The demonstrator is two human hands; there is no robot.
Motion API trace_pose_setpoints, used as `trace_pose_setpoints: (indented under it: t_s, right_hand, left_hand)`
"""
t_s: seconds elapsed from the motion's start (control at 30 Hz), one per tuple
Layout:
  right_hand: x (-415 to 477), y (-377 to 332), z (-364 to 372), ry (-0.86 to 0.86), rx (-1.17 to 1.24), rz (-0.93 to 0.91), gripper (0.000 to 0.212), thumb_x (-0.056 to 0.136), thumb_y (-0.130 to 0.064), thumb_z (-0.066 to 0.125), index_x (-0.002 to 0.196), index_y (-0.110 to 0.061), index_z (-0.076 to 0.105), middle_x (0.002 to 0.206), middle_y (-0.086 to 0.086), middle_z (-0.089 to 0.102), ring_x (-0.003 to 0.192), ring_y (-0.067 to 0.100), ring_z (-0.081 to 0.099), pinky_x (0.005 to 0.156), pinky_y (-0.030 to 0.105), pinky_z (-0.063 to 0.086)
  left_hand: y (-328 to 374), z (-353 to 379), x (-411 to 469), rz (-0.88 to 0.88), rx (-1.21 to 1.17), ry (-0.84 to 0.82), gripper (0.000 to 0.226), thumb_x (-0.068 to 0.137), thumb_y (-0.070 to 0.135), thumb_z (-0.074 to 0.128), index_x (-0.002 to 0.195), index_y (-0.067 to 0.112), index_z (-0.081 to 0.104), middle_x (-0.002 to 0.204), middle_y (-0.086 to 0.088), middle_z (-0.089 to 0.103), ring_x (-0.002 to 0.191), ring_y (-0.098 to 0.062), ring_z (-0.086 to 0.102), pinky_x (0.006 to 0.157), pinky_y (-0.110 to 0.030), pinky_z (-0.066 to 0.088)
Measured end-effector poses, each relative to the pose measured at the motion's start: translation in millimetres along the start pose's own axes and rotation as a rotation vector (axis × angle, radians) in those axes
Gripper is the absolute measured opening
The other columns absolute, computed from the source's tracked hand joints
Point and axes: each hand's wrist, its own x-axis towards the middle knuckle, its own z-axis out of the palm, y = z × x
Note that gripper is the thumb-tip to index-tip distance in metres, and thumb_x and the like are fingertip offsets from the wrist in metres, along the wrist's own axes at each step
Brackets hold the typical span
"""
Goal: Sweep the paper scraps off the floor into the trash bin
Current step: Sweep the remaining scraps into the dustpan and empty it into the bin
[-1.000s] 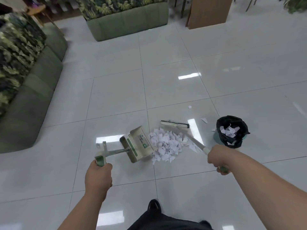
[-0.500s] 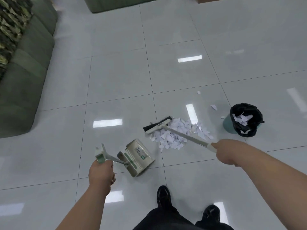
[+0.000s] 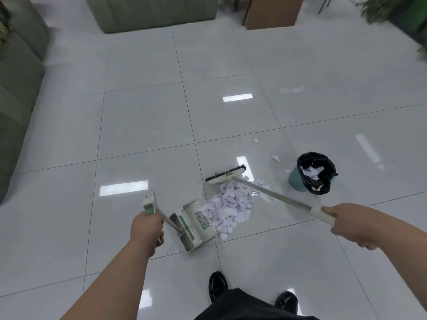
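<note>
Dustpan (image 3: pixel 196 224) down on the floor left of centre, mouth turned right. Left hand (image 3: pixel 146 229) clenched round its long handle (image 3: pixel 151 205), knuckles up. Paper scraps (image 3: pixel 231 204) in a white heap just right of the pan, left edge touching the lip and lapping onto it. Cannot tell how far any reach inside.

Broom (image 3: pixel 225 175) head down at the far side of the heap, black bristles along its far edge. Pale shaft slanting right and nearer, across the heap's right fringe. Right hand (image 3: pixel 346 224) closed in a fist round the white grip at the shaft's end.

Trash bin (image 3: pixel 294 182) farther right, upright, just beyond the shaft and well apart from the dustpan. Teal wall, black bag (image 3: pixel 323 188) folded over the rim, white scraps already lying inside on the liner.

Floor (image 3: pixel 138 125) of large glossy pale tiles, thin dark joints, bright strips of reflected light. Two stray scraps (image 3: pixel 276 158) lying apart from the heap, far and left of the bin.

Green sofa (image 3: pixel 16 100) along the left edge. Second sofa (image 3: pixel 150 12) at the far edge, left of centre. Brown wooden cabinet (image 3: pixel 272 12) right of that. Blurred green leaves (image 3: pixel 392 8) in the far right corner. Black shoes (image 3: pixel 217 285) and dark trousers at the near edge, between the two forearms.
</note>
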Motion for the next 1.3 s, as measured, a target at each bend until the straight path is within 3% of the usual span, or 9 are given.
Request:
trace_pose_setpoints:
  t_s: [0.2, 0.37, 0.53, 0.67, 0.8, 0.93, 1.03, 1.17, 1.3]
  right_hand:
    - [22, 10, 26, 0.003, 0.355, 0.166, 0.019, 0.091, -0.006, 0.045, 0.106, -0.011, 0.056, 0.077, 0.012, 0.050, 0.055, 0.025, 0.048, 0.053, 0.027, 0.040]
    - [27, 0, 39, -0.097, 0.571, 0.288, 0.024, 0.094, -0.002, 0.051, 0.115, -0.013, 0.057, 0.072, 0.013, 0.049, 0.050, 0.021, 0.045, 0.055, 0.024, 0.039]
    - [15, -7, 49, -0.219, 0.523, 0.264, 0.033, 0.090, 0.002, 0.051, 0.122, -0.002, 0.060, 0.065, 0.010, 0.048, 0.042, 0.020, 0.043, 0.052, 0.025, 0.039]
    - [-2, -13, 37, -0.304, 0.509, 0.215, 0.014, 0.088, 0.002, 0.051, 0.096, -0.004, 0.062, 0.062, 0.008, 0.045, 0.044, 0.019, 0.038, 0.049, 0.024, 0.038]
    - [-17, -12, 16, -0.383, 0.483, 0.190, 0.023, 0.090, -0.002, 0.053, 0.109, -0.011, 0.063, 0.060, 0.007, 0.044, 0.042, 0.019, 0.039, 0.049, 0.022, 0.036]
    - [-26, -3, -4, -0.365, 0.477, 0.178, 0.033, 0.091, -0.006, 0.057, 0.121, -0.017, 0.064, 0.063, 0.009, 0.047, 0.041, 0.019, 0.040, 0.047, 0.021, 0.037]
    - [-33, 9, -14, -0.364, 0.470, 0.189, 0.020, 0.090, -0.006, 0.056, 0.108, -0.005, 0.064, 0.064, 0.010, 0.047, 0.044, 0.019, 0.038, 0.048, 0.021, 0.035]
    - [-42, 21, -16, -0.323, 0.509, 0.212, 0.008, 0.089, -0.006, 0.058, 0.093, -0.009, 0.064, 0.064, 0.010, 0.049, 0.046, 0.020, 0.040, 0.048, 0.022, 0.036]
    - [-37, 38, -12, -0.277, 0.559, 0.256, 0.025, 0.088, -0.003, 0.057, 0.112, 0.003, 0.059, 0.063, 0.012, 0.053, 0.044, 0.022, 0.046, 0.047, 0.022, 0.040]
  left_hand:
    - [-1, 40, -8, 0.046, -0.014, -0.081, 0.010, 0.088, 0.002, 0.045, 0.084, 0.008, 0.051, 0.068, -0.010, 0.043, 0.046, -0.018, 0.032, 0.048, -0.027, 0.030]
    - [2, 60, -12, 0.060, -0.053, -0.127, 0.014, 0.089, -0.001, 0.048, 0.080, 0.010, 0.047, 0.060, -0.008, 0.042, 0.042, -0.016, 0.030, 0.048, -0.026, 0.029]
    - [8, 78, -10, 0.077, -0.044, -0.161, 0.012, 0.086, -0.001, 0.048, 0.083, 0.010, 0.049, 0.060, -0.008, 0.043, 0.041, -0.018, 0.033, 0.049, -0.027, 0.032]
    - [17, 98, -9, 0.081, -0.062, -0.203, 0.011, 0.083, 0.000, 0.052, 0.084, 0.012, 0.052, 0.062, -0.008, 0.047, 0.044, -0.019, 0.038, 0.051, -0.027, 0.034]
    - [22, 112, -11, 0.110, -0.052, -0.231, 0.009, 0.074, 0.008, 0.056, 0.081, 0.012, 0.053, 0.065, -0.009, 0.048, 0.049, -0.022, 0.039, 0.055, -0.032, 0.035]
    - [30, 109, -5, 0.113, -0.043, -0.207, 0.009, 0.076, 0.005, 0.055, 0.082, 0.011, 0.053, 0.065, -0.010, 0.048, 0.048, -0.021, 0.039, 0.055, -0.031, 0.034]
    - [36, 99, 0, 0.096, -0.027, -0.192, 0.011, 0.076, 0.002, 0.053, 0.083, 0.010, 0.053, 0.065, -0.011, 0.048, 0.049, -0.020, 0.039, 0.055, -0.031, 0.034]
    - [31, 87, -8, 0.074, -0.015, -0.182, 0.011, 0.082, -0.001, 0.052, 0.085, 0.009, 0.053, 0.065, -0.012, 0.046, 0.048, -0.018, 0.037, 0.054, -0.030, 0.033]
    - [22, 80, -31, 0.076, -0.047, -0.184, 0.010, 0.088, 0.000, 0.054, 0.084, 0.010, 0.052, 0.063, -0.010, 0.045, 0.048, -0.018, 0.035, 0.052, -0.029, 0.032]
